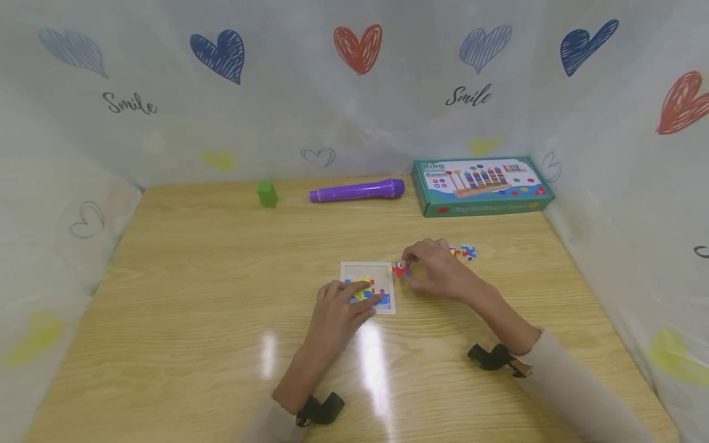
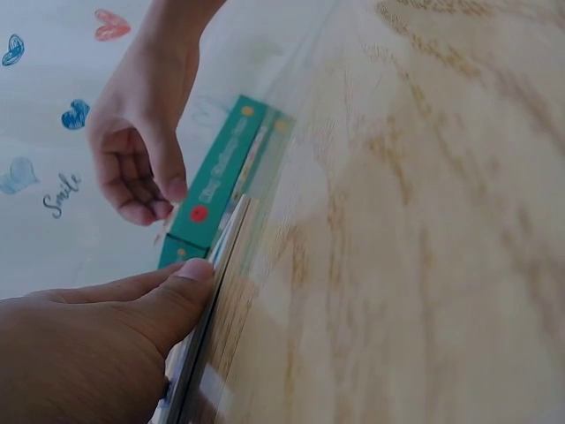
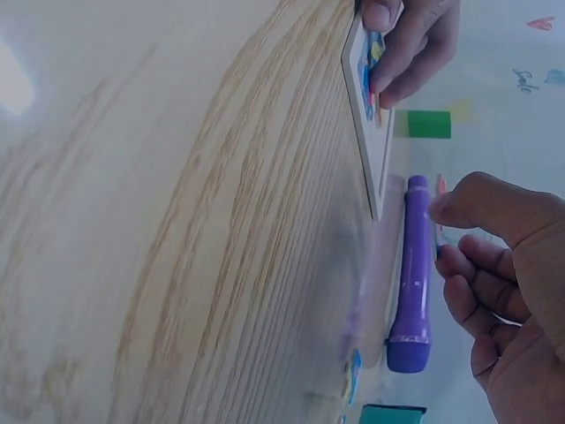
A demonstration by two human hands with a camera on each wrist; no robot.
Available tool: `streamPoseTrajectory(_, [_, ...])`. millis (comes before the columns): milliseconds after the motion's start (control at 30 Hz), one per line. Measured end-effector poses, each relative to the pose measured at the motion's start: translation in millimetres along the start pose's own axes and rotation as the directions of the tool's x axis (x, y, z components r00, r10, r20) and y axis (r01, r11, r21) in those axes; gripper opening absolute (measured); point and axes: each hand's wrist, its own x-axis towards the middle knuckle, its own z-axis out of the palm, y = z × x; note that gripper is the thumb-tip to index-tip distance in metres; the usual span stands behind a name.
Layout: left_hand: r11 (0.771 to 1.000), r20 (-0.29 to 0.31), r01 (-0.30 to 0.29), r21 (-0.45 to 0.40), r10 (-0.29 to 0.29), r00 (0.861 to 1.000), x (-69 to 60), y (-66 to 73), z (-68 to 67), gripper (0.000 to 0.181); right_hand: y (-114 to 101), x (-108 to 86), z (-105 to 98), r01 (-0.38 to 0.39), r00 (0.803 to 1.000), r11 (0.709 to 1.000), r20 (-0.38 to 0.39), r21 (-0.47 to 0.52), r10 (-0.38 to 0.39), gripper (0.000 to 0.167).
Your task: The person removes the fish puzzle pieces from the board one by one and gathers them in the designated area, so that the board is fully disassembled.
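A shallow jigsaw tray (image 1: 376, 271) with a pale frame lies on the table, blue and yellow puzzle pieces (image 1: 362, 294) in its near part. My left hand (image 1: 338, 314) rests on it, fingers extended and pressing on those pieces. Just off the tray's right edge, my right hand (image 1: 440, 271) pinches a red and blue puzzle piece (image 1: 400, 269) between thumb and fingertips. Seen from the right wrist, that piece is a thin edge at the fingertips. More loose puzzle pieces (image 1: 468, 251) lie behind the right hand, partly hidden by it.
Along the back of the table are a green block (image 1: 267, 194), a purple microphone-shaped stick (image 1: 357, 190) and a green ring game box (image 1: 484, 187). A patterned sheet (image 1: 288, 92) hangs behind the table and along its sides.
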Motion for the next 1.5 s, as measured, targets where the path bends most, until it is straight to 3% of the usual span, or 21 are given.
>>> streamPoseTrajectory(433, [1.000,-0.010,0.001,0.005,-0.001,1.000,-0.4,-2.3,0.3,0.030,11,-9.3,-11,-0.030,1.000,1.000,-0.011,-0.009,0.029,0.030])
streamPoseTrajectory(667, [0.998,0.007,0.019,-0.054,-0.019,1.000,0.0,-1.1,-0.5,0.030,17,-16.6,-14,-0.071,0.997,0.997,-0.005,0.002,0.071,0.031])
streamPoseTrajectory(1500, [0.997,-0.001,0.026,-0.076,-0.026,1.000,1.1,0.0,1.7,0.029,41,-32.3,-28,-0.104,0.994,0.993,-0.019,-0.047,0.104,0.031])
